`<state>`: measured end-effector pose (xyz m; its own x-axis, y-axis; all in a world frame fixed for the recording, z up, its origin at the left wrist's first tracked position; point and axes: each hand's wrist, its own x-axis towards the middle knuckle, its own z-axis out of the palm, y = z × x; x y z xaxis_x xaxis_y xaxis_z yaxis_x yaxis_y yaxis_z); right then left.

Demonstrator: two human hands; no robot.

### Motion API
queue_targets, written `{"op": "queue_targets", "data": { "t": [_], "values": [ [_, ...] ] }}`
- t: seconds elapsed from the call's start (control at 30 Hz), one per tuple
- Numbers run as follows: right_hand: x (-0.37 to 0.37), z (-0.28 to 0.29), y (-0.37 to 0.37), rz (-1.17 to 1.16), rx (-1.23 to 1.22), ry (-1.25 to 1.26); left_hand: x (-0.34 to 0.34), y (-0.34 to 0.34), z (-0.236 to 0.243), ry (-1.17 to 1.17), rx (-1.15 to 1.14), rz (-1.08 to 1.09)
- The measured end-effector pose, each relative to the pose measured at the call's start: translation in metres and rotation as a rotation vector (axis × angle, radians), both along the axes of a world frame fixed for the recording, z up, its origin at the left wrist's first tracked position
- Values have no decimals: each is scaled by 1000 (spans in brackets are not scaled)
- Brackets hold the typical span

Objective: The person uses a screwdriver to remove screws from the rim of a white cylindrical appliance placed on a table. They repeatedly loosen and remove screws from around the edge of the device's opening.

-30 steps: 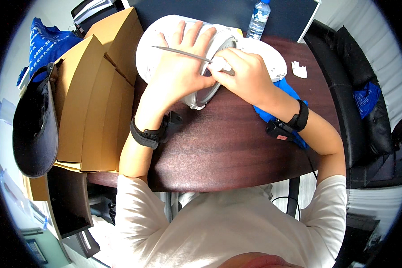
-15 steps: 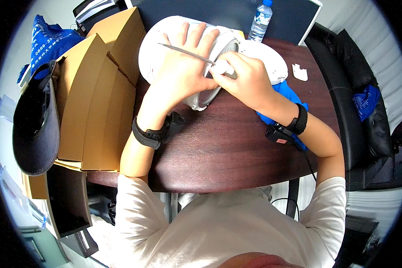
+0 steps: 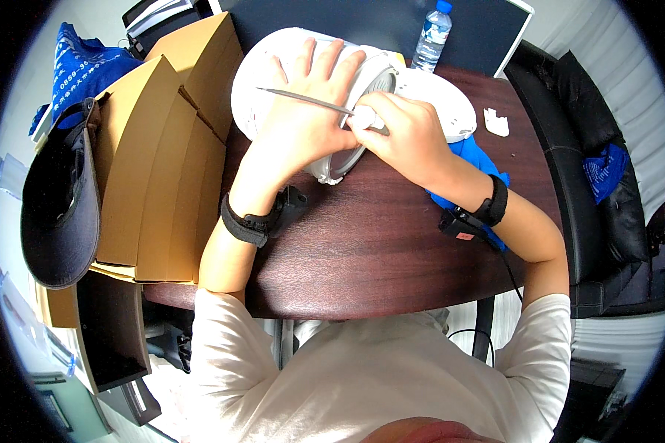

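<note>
Glossy red-brown wood-grain tabletop (image 3: 391,251), flat navy partition (image 3: 332,22) behind it, black leather-look couch (image 3: 573,207) off right, pleated white curtain (image 3: 613,44) past that.

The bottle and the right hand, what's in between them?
The head view shows a white round piece between the bottle and the right hand, which partly covers its edge.

white characters and digits cross the draped blue fabric (image 3: 92,70) at upper left; a blue-and-white label (image 3: 435,32) wraps the clear plastic bottle (image 3: 428,55) near the top; white print (image 3: 604,171) marks the crumpled blue cloth (image 3: 610,181) at right.
</note>
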<state>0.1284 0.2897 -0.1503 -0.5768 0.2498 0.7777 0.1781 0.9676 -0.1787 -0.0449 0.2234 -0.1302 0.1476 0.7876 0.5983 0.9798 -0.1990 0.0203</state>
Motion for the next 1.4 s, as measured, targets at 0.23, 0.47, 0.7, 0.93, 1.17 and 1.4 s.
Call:
{"op": "queue_targets", "data": {
  "t": [0.23, 0.47, 0.7, 0.93, 1.17, 1.4],
  "values": [
    [-2, 1, 1, 20, -22, 25, 1, 3, -2, 4, 47, -37],
    [18, 8, 6, -6, -128, 49, -1, -4, 4, 23, -43, -15],
    [169, -5, 93, -521, -406, -131, 1, -3, 6, 25, -48, 2],
    [311, -80, 147, -860, -811, -299, 7, -4, 10, 25, -75, 49],
    [322, -113, 160, -851, -920, -296, 7, -4, 11, 27, -83, 60],
    [326, -118, 167, -842, -1053, -239, 7, -4, 10, 22, -73, 56]
  ]
}}
